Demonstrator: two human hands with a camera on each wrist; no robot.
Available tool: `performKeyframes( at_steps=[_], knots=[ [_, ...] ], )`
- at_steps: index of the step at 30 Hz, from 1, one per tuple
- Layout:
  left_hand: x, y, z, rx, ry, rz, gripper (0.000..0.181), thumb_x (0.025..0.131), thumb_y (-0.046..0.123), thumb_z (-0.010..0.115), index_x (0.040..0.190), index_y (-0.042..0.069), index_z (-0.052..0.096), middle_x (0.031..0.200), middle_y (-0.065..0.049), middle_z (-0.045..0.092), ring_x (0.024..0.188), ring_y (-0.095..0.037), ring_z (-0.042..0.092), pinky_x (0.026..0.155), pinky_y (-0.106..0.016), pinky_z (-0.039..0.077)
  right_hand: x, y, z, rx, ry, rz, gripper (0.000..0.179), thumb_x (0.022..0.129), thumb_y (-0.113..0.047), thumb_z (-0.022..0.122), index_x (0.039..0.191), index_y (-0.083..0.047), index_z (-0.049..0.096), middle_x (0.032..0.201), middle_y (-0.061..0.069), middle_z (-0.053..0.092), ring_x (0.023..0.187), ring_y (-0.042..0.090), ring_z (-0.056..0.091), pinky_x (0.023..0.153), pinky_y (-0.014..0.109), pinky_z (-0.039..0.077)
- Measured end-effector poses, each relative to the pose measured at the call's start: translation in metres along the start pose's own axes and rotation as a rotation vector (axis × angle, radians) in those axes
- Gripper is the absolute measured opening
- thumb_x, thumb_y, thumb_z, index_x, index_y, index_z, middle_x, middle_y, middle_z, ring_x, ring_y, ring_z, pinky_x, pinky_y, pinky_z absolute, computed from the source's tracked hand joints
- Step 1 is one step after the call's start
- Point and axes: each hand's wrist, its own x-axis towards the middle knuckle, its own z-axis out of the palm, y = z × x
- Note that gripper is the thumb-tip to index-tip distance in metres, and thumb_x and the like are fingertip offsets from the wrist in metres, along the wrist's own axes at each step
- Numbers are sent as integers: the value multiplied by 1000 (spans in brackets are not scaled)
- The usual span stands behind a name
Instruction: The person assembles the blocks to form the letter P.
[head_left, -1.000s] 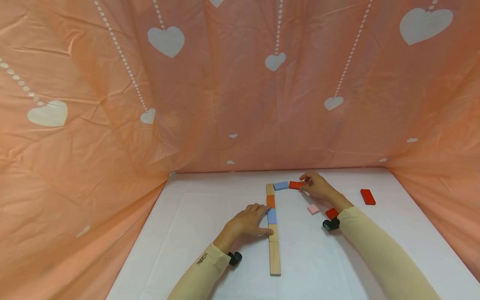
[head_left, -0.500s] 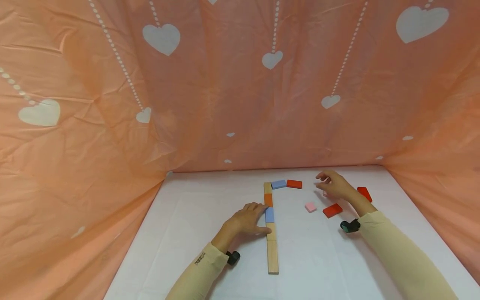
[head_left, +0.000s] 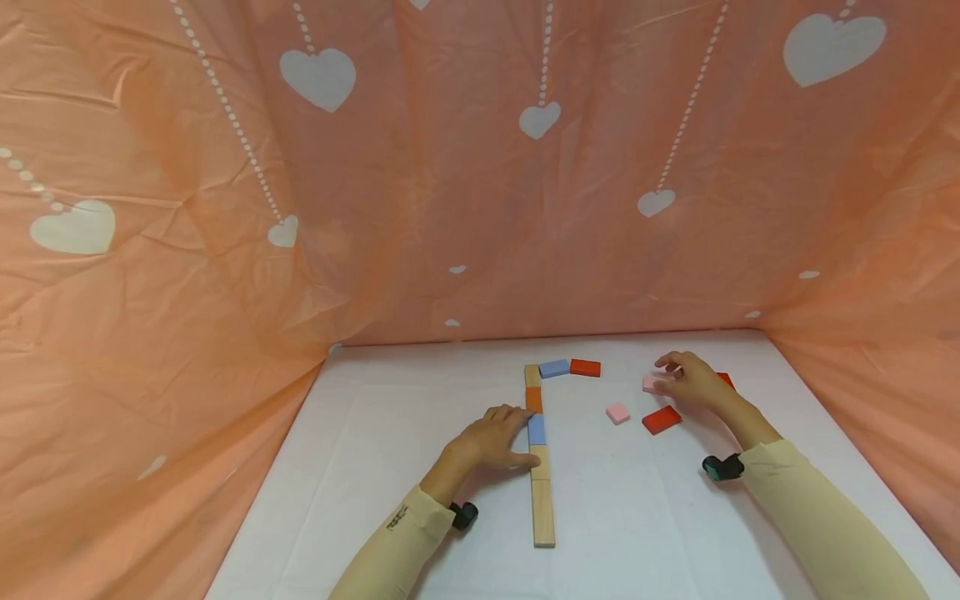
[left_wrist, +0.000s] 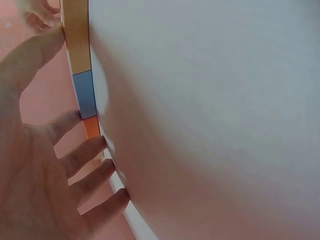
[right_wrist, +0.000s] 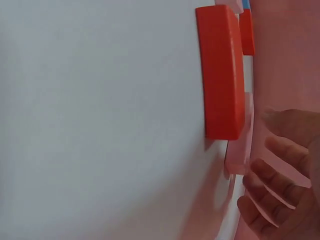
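Note:
My left hand [head_left: 491, 437] lies along a row of flat blocks, fingers spread and thumb beside a plain wooden block [head_left: 540, 461]. A blue block [head_left: 536, 429] and an orange block [head_left: 533, 401] continue the row; the left wrist view shows the fingertips [left_wrist: 102, 141] right at its side. From the far end, another blue block [head_left: 554, 368] and a red block [head_left: 585, 367] turn off rightward. At the right, my right hand [head_left: 693, 385] hovers by a pink block [head_left: 649, 383], its thumb and fingers apart around it in the right wrist view.
Nearer me lie a second pink block [head_left: 618, 413] and a loose red block [head_left: 662, 420]. Another red block [head_left: 724, 379] is partly hidden behind the right hand. A long wooden block [head_left: 543, 512] forms the row's near end. An orange curtain [head_left: 420, 208] hangs behind the white table [head_left: 405, 375].
My right hand has let go of the red block at the end of the turn and moved right to the farther pink block. The left hand stays at the row.

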Motion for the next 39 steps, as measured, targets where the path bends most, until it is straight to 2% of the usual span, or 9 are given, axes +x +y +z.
performKeyframes(
  at_steps=[4, 13, 18, 24, 31, 39],
  knots=[
    [0, -1, 1, 7, 1, -1, 89, 95, 60, 75, 166, 19, 39, 163, -10, 45, 151, -32, 42, 120, -51, 44, -5, 2, 0, -19, -9, 10, 47, 103, -26, 74, 136, 5, 61, 132, 32, 58, 114, 47, 56, 99, 61, 55],
    [-1, 1, -1, 4, 3, 1, 89, 96, 60, 75, 166, 18, 39, 162, -11, 46, 150, -31, 44, 120, -50, 44, -10, 2, 4, -26, -14, -5, 44, 100, -18, 76, 136, 4, 61, 124, 28, 62, 105, 38, 60, 89, 49, 59],
    [-2, 2, -2, 5, 6, -6, 89, 95, 60, 75, 165, 19, 40, 161, -11, 47, 149, -31, 45, 119, -51, 45, -12, 2, 5, -2, -29, -26, 51, 96, -12, 80, 139, 4, 58, 124, 28, 60, 104, 37, 60, 87, 45, 59],
    [-3, 3, -2, 5, 8, -15, 89, 94, 60, 76, 165, 19, 41, 162, -10, 47, 149, -31, 44, 119, -52, 45, -13, 1, 8, 22, -54, -68, 56, 94, -11, 82, 142, 4, 57, 126, 29, 59, 105, 37, 60, 87, 45, 60],
    [-2, 2, -1, 11, 5, -14, 89, 94, 60, 75, 165, 20, 40, 162, -10, 46, 150, -31, 44, 120, -51, 44, -10, -3, 11, 29, -95, -87, 61, 94, -11, 83, 146, 4, 55, 128, 29, 56, 108, 38, 63, 93, 52, 61],
    [-1, 2, -1, 13, 3, -15, 89, 95, 60, 75, 166, 19, 39, 163, -10, 46, 150, -31, 43, 120, -50, 44, -6, -6, 8, -1, -146, -89, 70, 94, -14, 83, 151, 7, 49, 130, 31, 55, 104, 34, 61, 92, 47, 60]
  ],
)
